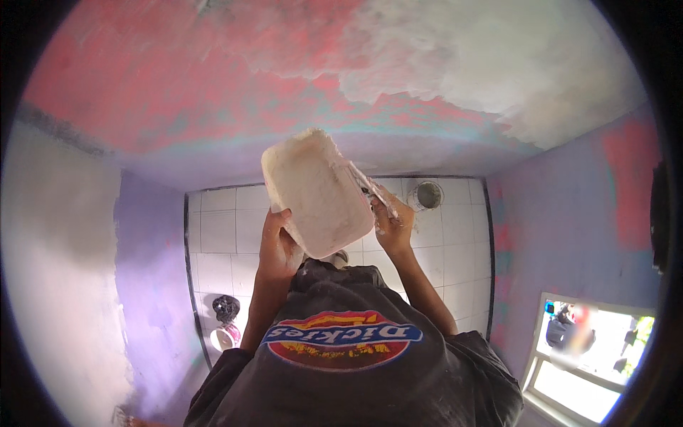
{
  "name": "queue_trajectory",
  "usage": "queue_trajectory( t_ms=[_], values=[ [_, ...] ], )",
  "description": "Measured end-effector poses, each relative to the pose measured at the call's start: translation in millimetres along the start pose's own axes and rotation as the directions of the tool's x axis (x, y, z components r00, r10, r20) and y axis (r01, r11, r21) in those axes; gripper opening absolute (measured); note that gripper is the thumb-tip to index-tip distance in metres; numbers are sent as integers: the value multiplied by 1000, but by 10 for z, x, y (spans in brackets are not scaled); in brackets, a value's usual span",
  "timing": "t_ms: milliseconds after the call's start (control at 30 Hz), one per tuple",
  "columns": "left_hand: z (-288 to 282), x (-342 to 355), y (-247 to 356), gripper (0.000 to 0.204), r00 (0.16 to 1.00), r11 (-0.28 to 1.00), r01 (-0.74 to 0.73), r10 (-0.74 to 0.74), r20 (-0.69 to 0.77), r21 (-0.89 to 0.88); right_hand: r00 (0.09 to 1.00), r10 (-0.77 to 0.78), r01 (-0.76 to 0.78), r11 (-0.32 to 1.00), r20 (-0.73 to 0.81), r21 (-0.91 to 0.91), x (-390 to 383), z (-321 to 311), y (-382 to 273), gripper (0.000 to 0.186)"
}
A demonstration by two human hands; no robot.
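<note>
My left hand (279,243) is closed on the near left side of a shallow rectangular tub (313,192), its thumb over the rim. Whitish plaster coats the inside of the tub, and its far edge is crusted. In my right hand (393,224) is a putty knife (364,179) smeared with the same plaster. Its long flat edge lies along the tub's right rim; whether the two touch I cannot tell. My fingers hide most of its handle.
Ahead rises a wall (235,92) with pink, teal and whitish patches. A bucket (428,195) with grey contents stands on the tiled floor (455,256). At left are a dark bundle (226,308) and a pink-and-white bucket (225,337). A window (590,356) at lower right shows a person.
</note>
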State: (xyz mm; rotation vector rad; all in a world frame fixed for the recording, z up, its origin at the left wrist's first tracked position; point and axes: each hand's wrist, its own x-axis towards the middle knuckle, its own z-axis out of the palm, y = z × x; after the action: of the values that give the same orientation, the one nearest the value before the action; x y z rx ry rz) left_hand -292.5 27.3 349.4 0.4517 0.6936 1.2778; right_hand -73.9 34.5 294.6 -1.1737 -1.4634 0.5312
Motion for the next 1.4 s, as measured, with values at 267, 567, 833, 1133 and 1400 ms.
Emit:
queue_trajectory(
  t_ms=[267,567,833,1133,1400],
  values=[
    [196,58,153,60,999,998,-37,37,-9,41,958,276,-276,961,-79,5,221,-269,405,18],
    [455,379,124,61,988,994,-65,76,-132,91,975,179,-208,943,130,261,627,-235,-89,24],
    [334,746,-71,61,992,998,-59,61,-114,20,979,180,-197,958,95,211,759,104,982,29],
    [331,723,133,65,989,958,-136,146,-20,252,987,160,-158,986,27,-45,1641,-326,320,24],
    [193,689,316,51,995,995,-92,91,36,28,982,110,-58,949,-155,308,2829,-971,-426,25]
  ],
)
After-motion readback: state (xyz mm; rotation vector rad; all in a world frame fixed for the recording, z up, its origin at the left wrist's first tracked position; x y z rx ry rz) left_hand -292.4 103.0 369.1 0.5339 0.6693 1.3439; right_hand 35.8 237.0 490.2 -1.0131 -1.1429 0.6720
